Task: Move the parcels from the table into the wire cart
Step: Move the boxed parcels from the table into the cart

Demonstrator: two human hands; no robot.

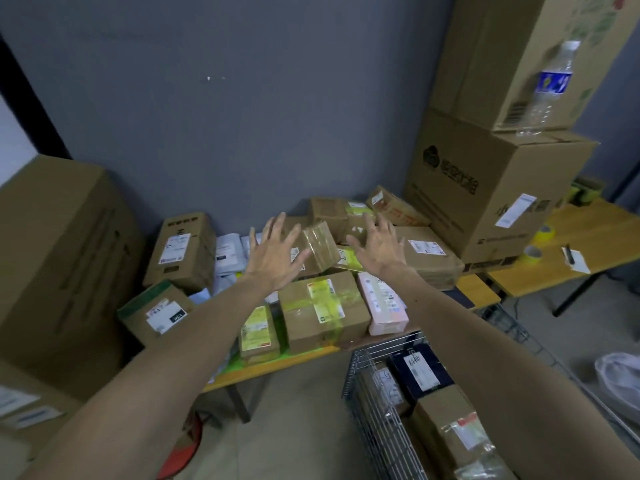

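Note:
Several cardboard parcels are piled on a wooden table [277, 362] against the grey wall. A small box wrapped in clear tape [320, 247] sits tilted on top of the pile. My left hand [275, 252] and my right hand [377, 245] are stretched out on either side of it, fingers spread, holding nothing. In front of them lie a brown box with yellow tape [322, 311] and a pink box [381, 303]. The wire cart [374, 403] stands at the lower right, with a dark blue parcel [420, 372] and brown boxes [450, 434] inside.
Tall cartons [491, 188] are stacked at the right, with a water bottle [547, 88] on one. A large carton [59, 251] stands at the left. A second table [595, 233] at the right carries yellow tape rolls [543, 233]. A white bag [620, 379] lies on the floor.

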